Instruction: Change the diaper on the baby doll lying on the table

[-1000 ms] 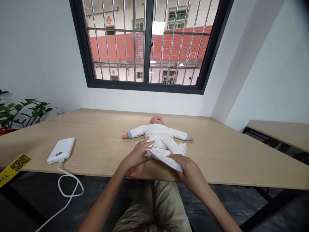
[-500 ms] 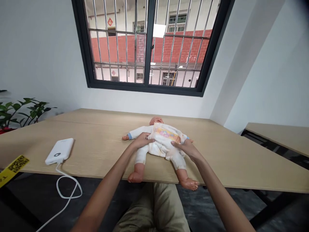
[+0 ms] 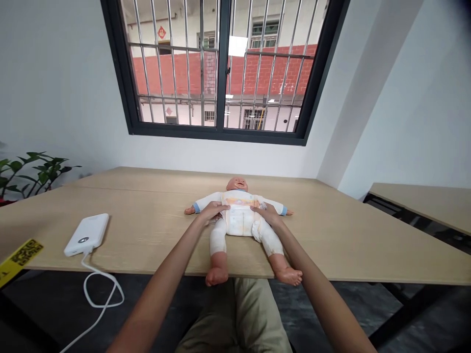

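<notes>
A baby doll (image 3: 237,184) in white clothes with blue cuffs lies on its back, head toward the window and feet over the near table edge. Around its waist sits a white diaper (image 3: 240,223) with an orange printed band across the belly. My left hand (image 3: 214,211) is closed on the diaper's left side, thumb on the front and the other fingers partly hidden beside the hip. On the opposite side, my right hand (image 3: 266,213) grips the diaper by its edge, thumb on the front near the band.
A white power bank (image 3: 87,233) with a white cable (image 3: 106,306) hanging off the edge lies at the left of the wooden table (image 3: 147,235). A yellow tag (image 3: 20,260) is at the far left, below a potted plant (image 3: 40,171). Another table (image 3: 427,203) stands at right.
The diaper's front now lies flatter and straighter over the belly, its band nearer the chest. My right hand has moved left and up. The doll's leg on the left has shifted inward.
</notes>
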`<action>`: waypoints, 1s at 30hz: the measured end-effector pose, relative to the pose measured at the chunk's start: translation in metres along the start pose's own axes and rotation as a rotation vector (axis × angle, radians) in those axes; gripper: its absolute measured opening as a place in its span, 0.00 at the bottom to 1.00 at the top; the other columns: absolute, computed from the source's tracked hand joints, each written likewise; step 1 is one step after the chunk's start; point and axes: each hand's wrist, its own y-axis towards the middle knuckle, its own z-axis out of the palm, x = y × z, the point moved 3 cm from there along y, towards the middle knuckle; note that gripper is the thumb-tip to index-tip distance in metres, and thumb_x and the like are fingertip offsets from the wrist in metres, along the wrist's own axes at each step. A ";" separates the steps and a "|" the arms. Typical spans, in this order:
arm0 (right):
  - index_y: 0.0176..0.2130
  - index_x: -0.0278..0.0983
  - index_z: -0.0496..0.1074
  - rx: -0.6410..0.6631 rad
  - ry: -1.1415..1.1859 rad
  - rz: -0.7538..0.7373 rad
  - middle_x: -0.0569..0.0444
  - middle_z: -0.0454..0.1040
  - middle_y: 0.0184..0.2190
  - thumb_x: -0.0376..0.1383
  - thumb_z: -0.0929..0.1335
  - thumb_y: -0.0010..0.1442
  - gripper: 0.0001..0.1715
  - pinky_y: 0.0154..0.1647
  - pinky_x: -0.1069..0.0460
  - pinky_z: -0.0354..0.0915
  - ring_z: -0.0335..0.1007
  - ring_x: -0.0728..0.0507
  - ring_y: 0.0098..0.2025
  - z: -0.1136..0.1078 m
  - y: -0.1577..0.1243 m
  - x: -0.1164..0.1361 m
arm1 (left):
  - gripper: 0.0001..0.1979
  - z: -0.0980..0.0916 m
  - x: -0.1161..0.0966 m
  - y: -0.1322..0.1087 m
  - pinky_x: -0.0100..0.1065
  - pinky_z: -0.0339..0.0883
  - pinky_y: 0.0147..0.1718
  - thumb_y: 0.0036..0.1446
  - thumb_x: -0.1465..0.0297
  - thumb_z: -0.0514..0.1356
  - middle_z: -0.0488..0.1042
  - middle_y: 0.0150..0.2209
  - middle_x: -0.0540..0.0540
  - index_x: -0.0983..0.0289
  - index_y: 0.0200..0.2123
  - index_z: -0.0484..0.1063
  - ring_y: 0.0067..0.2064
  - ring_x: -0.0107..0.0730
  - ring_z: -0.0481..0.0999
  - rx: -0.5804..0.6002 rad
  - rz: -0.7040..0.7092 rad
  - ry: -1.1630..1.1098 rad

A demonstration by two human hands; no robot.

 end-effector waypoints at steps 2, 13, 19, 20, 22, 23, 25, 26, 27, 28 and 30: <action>0.45 0.36 0.75 0.002 0.041 0.014 0.47 0.77 0.45 0.46 0.75 0.44 0.30 0.48 0.43 0.70 0.73 0.35 0.47 -0.001 0.002 -0.008 | 0.25 0.000 0.003 0.000 0.25 0.42 0.16 0.39 0.52 0.69 0.55 0.14 0.41 0.62 0.23 0.60 0.16 0.19 0.52 -0.024 -0.015 0.019; 0.52 0.36 0.68 -0.044 0.144 0.038 0.46 0.74 0.50 0.46 0.76 0.43 0.40 0.50 0.44 0.70 0.71 0.35 0.50 -0.005 0.000 -0.015 | 0.23 -0.002 0.017 0.007 0.27 0.43 0.18 0.44 0.52 0.64 0.54 0.19 0.43 0.61 0.23 0.57 0.19 0.20 0.52 -0.183 0.115 0.115; 0.41 0.37 0.71 -0.056 0.253 0.061 0.46 0.76 0.45 0.46 0.73 0.47 0.24 0.46 0.45 0.72 0.73 0.37 0.45 -0.004 -0.003 -0.012 | 0.20 -0.002 0.018 0.007 0.28 0.46 0.22 0.46 0.53 0.60 0.54 0.20 0.44 0.62 0.21 0.57 0.23 0.23 0.53 -0.238 0.218 0.156; 0.40 0.37 0.72 -0.035 0.275 0.068 0.45 0.77 0.44 0.45 0.73 0.46 0.23 0.45 0.46 0.72 0.74 0.37 0.44 -0.003 -0.004 -0.011 | 0.20 -0.001 0.018 0.006 0.28 0.46 0.22 0.47 0.53 0.60 0.54 0.21 0.44 0.61 0.21 0.57 0.23 0.24 0.53 -0.248 0.233 0.167; 0.38 0.35 0.72 0.019 0.299 0.070 0.44 0.77 0.44 0.44 0.74 0.45 0.22 0.43 0.46 0.72 0.74 0.37 0.43 -0.002 -0.006 -0.008 | 0.18 -0.001 0.016 0.004 0.28 0.48 0.24 0.47 0.55 0.59 0.54 0.21 0.44 0.61 0.21 0.56 0.24 0.25 0.54 -0.273 0.266 0.195; 0.38 0.35 0.72 0.037 0.295 0.063 0.44 0.77 0.44 0.44 0.74 0.45 0.23 0.44 0.46 0.72 0.74 0.37 0.43 -0.002 -0.007 -0.007 | 0.18 -0.001 0.014 0.003 0.28 0.49 0.24 0.47 0.57 0.59 0.54 0.21 0.44 0.61 0.21 0.56 0.25 0.25 0.55 -0.287 0.283 0.214; 0.39 0.35 0.73 0.026 0.250 0.035 0.45 0.77 0.44 0.45 0.74 0.45 0.24 0.46 0.45 0.71 0.73 0.37 0.45 -0.003 -0.008 -0.005 | 0.15 -0.002 0.009 -0.001 0.28 0.52 0.27 0.48 0.61 0.60 0.56 0.22 0.45 0.61 0.21 0.57 0.26 0.27 0.58 -0.331 0.315 0.256; 0.40 0.36 0.73 0.008 0.215 0.021 0.46 0.77 0.44 0.46 0.73 0.45 0.24 0.47 0.45 0.70 0.73 0.37 0.46 -0.005 -0.008 -0.003 | 0.13 -0.002 0.004 -0.004 0.29 0.54 0.29 0.48 0.63 0.60 0.58 0.23 0.46 0.61 0.23 0.58 0.28 0.28 0.60 -0.361 0.331 0.272; 0.41 0.36 0.72 -0.010 0.180 0.010 0.46 0.77 0.44 0.46 0.73 0.46 0.24 0.48 0.44 0.70 0.73 0.37 0.47 -0.006 -0.009 -0.003 | 0.11 -0.002 -0.003 -0.008 0.29 0.56 0.31 0.49 0.66 0.60 0.60 0.25 0.47 0.61 0.24 0.59 0.30 0.29 0.62 -0.401 0.358 0.296; 0.42 0.36 0.72 -0.024 0.150 0.003 0.47 0.77 0.44 0.45 0.73 0.46 0.25 0.48 0.44 0.69 0.72 0.38 0.47 -0.006 -0.009 -0.002 | 0.08 -0.001 -0.011 -0.014 0.30 0.58 0.35 0.50 0.68 0.60 0.63 0.28 0.48 0.61 0.27 0.61 0.34 0.31 0.64 -0.445 0.401 0.337; 0.44 0.36 0.71 -0.040 0.120 0.002 0.48 0.77 0.44 0.44 0.73 0.47 0.25 0.49 0.44 0.69 0.71 0.38 0.48 -0.007 -0.009 0.000 | 0.04 0.009 -0.034 -0.029 0.34 0.60 0.44 0.54 0.70 0.58 0.68 0.35 0.52 0.61 0.31 0.64 0.42 0.36 0.67 -0.498 0.537 0.479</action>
